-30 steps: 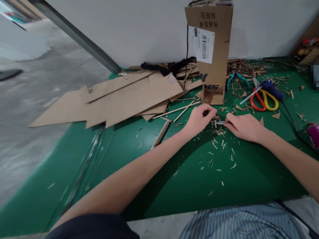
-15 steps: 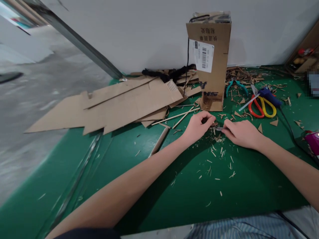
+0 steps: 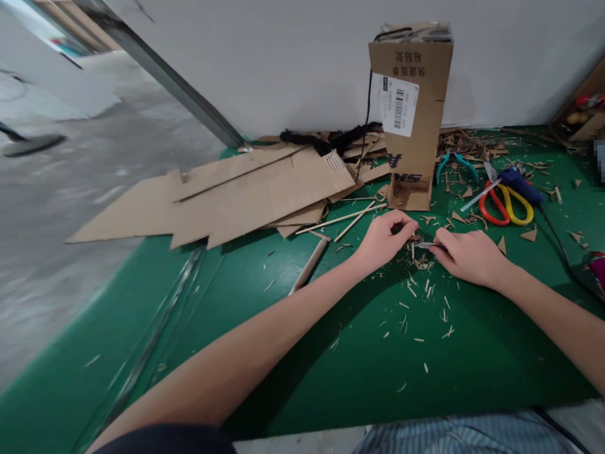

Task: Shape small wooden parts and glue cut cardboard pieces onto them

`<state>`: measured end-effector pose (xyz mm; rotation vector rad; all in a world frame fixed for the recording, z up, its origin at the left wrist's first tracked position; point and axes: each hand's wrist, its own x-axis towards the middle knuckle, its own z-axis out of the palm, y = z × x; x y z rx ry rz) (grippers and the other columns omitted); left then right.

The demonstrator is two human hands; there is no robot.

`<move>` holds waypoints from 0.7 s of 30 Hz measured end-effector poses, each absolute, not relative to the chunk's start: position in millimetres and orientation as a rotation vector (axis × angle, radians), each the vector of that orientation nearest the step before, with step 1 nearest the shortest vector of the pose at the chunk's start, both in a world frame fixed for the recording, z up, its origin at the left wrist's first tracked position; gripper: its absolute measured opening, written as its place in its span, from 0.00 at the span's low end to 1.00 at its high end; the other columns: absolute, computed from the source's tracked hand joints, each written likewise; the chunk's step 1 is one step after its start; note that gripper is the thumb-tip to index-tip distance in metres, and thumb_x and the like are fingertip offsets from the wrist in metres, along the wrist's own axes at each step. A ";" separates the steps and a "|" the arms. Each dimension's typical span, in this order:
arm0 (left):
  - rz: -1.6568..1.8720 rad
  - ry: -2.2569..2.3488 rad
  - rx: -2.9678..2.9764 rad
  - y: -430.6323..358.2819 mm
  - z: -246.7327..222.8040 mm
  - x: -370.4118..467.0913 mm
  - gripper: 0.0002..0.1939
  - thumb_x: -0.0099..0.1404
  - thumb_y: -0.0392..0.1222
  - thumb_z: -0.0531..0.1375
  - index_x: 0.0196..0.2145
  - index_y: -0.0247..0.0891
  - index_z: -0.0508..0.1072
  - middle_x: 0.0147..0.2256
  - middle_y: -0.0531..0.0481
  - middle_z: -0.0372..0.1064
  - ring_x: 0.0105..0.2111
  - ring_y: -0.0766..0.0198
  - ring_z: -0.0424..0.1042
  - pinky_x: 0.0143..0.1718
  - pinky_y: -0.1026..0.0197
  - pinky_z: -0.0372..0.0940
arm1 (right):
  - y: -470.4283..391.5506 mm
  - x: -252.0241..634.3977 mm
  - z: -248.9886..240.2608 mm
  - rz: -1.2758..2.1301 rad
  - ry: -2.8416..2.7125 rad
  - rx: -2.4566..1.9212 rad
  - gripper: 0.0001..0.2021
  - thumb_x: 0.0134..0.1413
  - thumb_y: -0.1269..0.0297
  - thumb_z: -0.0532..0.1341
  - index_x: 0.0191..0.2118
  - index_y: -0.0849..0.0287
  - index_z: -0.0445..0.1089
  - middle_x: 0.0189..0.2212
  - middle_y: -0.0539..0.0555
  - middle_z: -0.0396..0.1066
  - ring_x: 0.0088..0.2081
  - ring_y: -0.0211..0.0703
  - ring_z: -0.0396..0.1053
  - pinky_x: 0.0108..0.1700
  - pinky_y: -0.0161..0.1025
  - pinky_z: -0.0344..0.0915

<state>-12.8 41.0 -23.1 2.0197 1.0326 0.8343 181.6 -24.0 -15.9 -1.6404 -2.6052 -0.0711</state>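
Note:
My left hand [image 3: 385, 241] is closed in a pinch, thumb against finger, on a small brown piece [image 3: 414, 238] that the fingertips mostly hide. Facing it from the right, my right hand [image 3: 472, 255] is closed around a slim craft knife [image 3: 428, 244], whose thin metal blade points left at the brown piece. Whether the blade touches it I cannot tell. Beneath both hands lies a scatter of pale wood shavings [image 3: 422, 265] on the green table [image 3: 378, 391].
Behind the hands stands a tall cardboard box [image 3: 432, 120]. Flat cardboard sheets [image 3: 265, 192] and thin wooden sticks [image 3: 340, 219] lie left. To the right are scissors [image 3: 496, 205], teal pliers [image 3: 456, 165] and a blue glue gun [image 3: 517, 183] with its cord.
The whole view has shifted slightly, so things appear a little further right. Both hands keep the same pinch and the same place over the shavings.

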 end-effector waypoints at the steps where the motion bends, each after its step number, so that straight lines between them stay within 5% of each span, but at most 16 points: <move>1: 0.839 1.035 2.021 40.9 -23.0 -12.8 0.12 0.65 0.43 0.55 0.28 0.36 0.72 0.27 0.51 0.69 0.29 0.64 0.68 0.32 0.62 0.62 | -24.0 182.3 -16.7 -0.066 -2.587 -1.633 0.15 0.65 0.54 0.44 0.38 0.58 0.62 0.26 0.50 0.73 0.19 0.37 0.61 0.23 0.35 0.39; 21: 0.897 1.006 1.997 41.9 -25.3 -13.0 0.11 0.65 0.41 0.56 0.27 0.36 0.71 0.27 0.51 0.69 0.29 0.65 0.68 0.31 0.62 0.62 | -35.4 166.1 -8.1 -0.305 -2.730 -1.725 0.17 0.67 0.62 0.40 0.39 0.61 0.63 0.22 0.54 0.70 0.17 0.37 0.59 0.23 0.37 0.38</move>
